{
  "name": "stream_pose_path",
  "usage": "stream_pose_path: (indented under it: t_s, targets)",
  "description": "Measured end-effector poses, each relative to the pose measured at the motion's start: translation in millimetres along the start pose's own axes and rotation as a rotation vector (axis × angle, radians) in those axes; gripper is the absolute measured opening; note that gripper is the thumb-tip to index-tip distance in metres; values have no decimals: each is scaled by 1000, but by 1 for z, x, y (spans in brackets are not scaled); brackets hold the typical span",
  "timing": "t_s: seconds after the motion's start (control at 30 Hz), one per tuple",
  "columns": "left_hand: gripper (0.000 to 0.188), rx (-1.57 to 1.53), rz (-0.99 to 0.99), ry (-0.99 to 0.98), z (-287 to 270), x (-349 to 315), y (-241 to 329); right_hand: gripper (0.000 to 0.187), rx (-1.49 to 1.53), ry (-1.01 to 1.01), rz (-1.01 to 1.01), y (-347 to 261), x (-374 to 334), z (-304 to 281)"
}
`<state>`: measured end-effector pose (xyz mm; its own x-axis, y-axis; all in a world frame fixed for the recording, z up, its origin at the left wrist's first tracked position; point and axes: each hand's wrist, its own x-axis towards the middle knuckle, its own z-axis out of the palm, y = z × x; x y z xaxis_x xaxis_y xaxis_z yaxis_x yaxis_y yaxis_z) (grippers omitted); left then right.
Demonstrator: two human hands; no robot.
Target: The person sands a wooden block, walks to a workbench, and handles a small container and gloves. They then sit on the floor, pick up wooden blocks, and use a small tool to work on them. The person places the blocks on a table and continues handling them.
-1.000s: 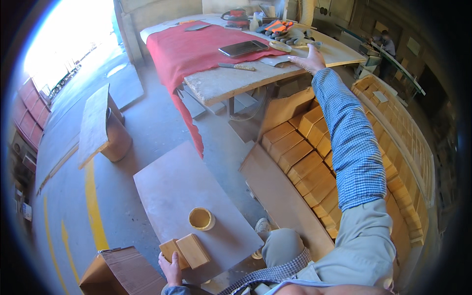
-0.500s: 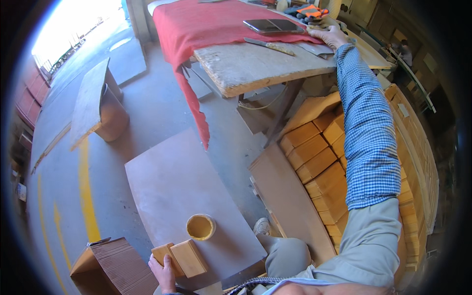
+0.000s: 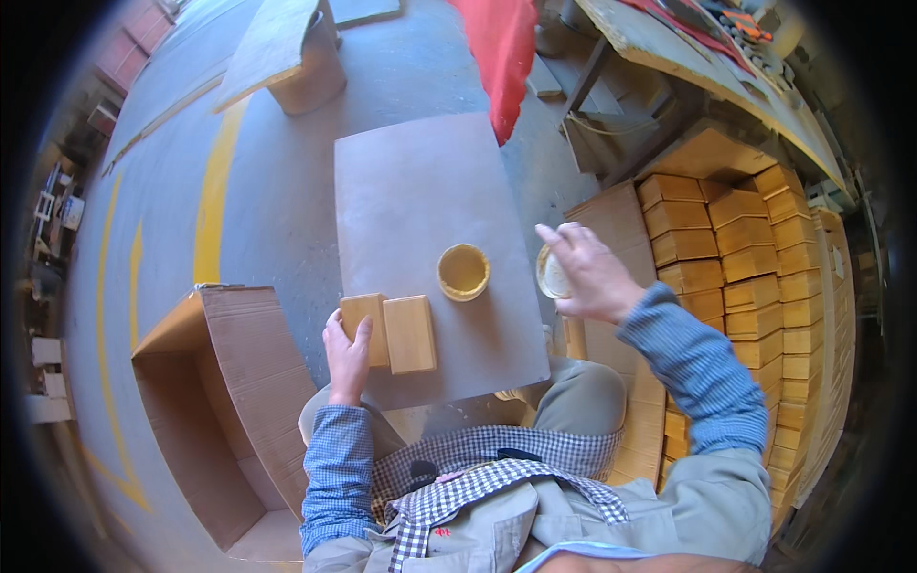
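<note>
Two light wooden blocks (image 3: pixel 410 334) lie side by side on a smooth grey board in front of me. My left hand (image 3: pixel 348 353) grips the left-hand wooden block (image 3: pixel 361 320) at its outer edge, thumb on top. Beyond and to the right of the blocks stands a round tub (image 3: pixel 463 272) of yellowish paste, its rim smeared. Past the board's right edge, my right hand (image 3: pixel 594 277) holds a round whitish lid-like disc (image 3: pixel 550 274), partly hidden by the fingers. What exactly this disc is, I cannot tell.
The grey board (image 3: pixel 411 172) lies ahead of my knees. An open cardboard box (image 3: pixel 258 334) stands at left; at right, a large carton holds stacked wooden blocks (image 3: pixel 755 315). A workbench (image 3: pixel 659 43) with a hanging red cloth (image 3: pixel 497 57) is at far right.
My right hand has come back from the workbench and now holds the whitish disc beside the board. My view has tilted down; the left hand stays at the blocks.
</note>
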<state>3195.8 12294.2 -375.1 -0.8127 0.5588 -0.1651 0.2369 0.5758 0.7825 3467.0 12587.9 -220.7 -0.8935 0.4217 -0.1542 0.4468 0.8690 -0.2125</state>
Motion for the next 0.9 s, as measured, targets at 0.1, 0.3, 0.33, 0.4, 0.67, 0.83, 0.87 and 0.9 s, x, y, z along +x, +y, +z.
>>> stream_pose_path:
  t_s: [0.1,0.3,0.33,0.4,0.67,0.83,0.87,0.9]
  targets:
    - [67,-32,-71,-8,-10,-5,-6,99,-6,-36,-26,-14,39,33]
    - [70,-121,-26,-60,-18,-6,-8,96,119,-77,-184,-54,79,38]
    - [70,-123,-16,-61,-29,-11,-15,96,148,-67,-212,-70,81,38]
    - [71,-76,39,-27,-33,-16,-14,90,104,-102,-195,-79,85,42]
    - [95,-60,596,-26,29,-12,67,85,58,-113,-316,-64,93,52]
    - [117,-196,454,-289,75,0,86,88,-7,-59,-256,-67,89,59]
    - [117,-202,429,-270,84,3,84,88,-35,-33,-230,-74,86,67]
    - [117,-210,423,-251,92,6,84,91,35,-51,-278,-59,87,69]
